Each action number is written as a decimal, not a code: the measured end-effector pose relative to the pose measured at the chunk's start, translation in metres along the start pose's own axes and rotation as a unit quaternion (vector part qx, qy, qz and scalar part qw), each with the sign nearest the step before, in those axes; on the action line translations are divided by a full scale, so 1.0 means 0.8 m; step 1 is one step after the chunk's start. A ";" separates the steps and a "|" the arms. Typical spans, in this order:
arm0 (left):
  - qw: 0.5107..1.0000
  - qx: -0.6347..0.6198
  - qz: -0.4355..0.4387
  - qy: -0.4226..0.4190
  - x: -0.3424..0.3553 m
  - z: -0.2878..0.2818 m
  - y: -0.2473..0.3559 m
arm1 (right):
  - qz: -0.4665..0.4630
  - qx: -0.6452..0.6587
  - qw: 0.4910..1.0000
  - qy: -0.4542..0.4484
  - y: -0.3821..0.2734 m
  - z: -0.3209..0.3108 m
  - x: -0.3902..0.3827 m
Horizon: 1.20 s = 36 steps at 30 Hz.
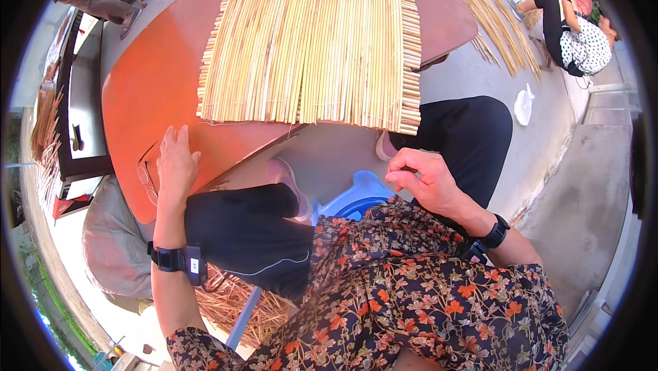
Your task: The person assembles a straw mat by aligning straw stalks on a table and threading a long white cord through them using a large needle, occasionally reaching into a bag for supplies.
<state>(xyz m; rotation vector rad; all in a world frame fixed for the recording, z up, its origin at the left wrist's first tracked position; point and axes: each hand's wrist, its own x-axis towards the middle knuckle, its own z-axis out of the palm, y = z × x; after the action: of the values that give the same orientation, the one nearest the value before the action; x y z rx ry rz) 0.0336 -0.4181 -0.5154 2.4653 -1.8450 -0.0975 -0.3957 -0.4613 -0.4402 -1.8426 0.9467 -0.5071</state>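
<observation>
Stick mat (312, 49) at 12 o'c., pale rods side by side, pointing away from the wearer, on an orange-red table (147, 83). Short rod ends jut crosswise along its L & R edges; a thin dark gap parts the rods mid-mat, toward the near edge. The near R corner projects past the table's slanting rim.

L hand (177, 165) at 9 o'c.: fingers extended, slightly parted, gripping nothing, just beside the spectacles (144, 175) near the table's L edge; contact w/ the tabletop I can't tell. R hand (426, 180) at 3 o'c.: fingers curled, thumb toward forefinger, a gap in view betw. it & the mat's near R corner; whether it pinches anything thin, I can't tell from here.

Room to move: gray floor (456, 83) shows betw. table rim & R knee (480, 131), widening toward 2 o'c., where loose sticks (504, 21) & a white bag (524, 105) lie. Betw. the knees, a blue plastic item (367, 184) takes up space. Co-worker (582, 49) at 2 o'c., well apart, beyond the sticks.
</observation>
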 end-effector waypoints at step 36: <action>0.903 -0.240 0.342 0.103 0.033 -0.022 0.288 | 0.131 0.144 0.966 0.172 0.091 -0.186 0.182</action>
<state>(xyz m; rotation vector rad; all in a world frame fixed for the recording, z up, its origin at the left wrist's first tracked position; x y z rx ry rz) -0.1778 -0.5083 -0.4784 1.3675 -2.1404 -0.2133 -0.4378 -0.6776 -0.4475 -1.3672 1.2565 -0.7695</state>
